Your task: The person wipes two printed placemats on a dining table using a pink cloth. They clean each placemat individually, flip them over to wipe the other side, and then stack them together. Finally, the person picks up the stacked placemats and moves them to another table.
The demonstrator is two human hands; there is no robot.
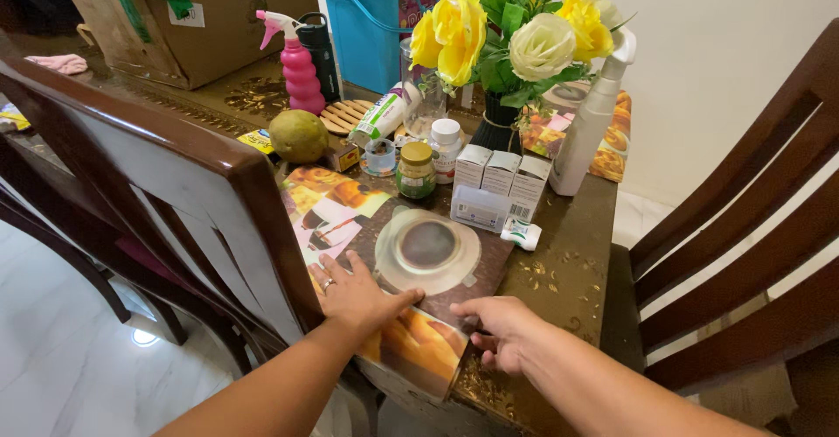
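Placemat (419, 332) under left hand (354, 297), fingers spread flat; right hand (494, 328) pinches its edge, fingers together.

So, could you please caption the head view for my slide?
Left hand flat on a picture placemat, right hand at its edge, on a cluttered table.

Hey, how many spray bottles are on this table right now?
2. A pink ribbed plastic spray bottle stands by the brown cardboard box; a white plastic spray bottle stands right of the yellow and white flowers. Others may be hidden behind clutter.
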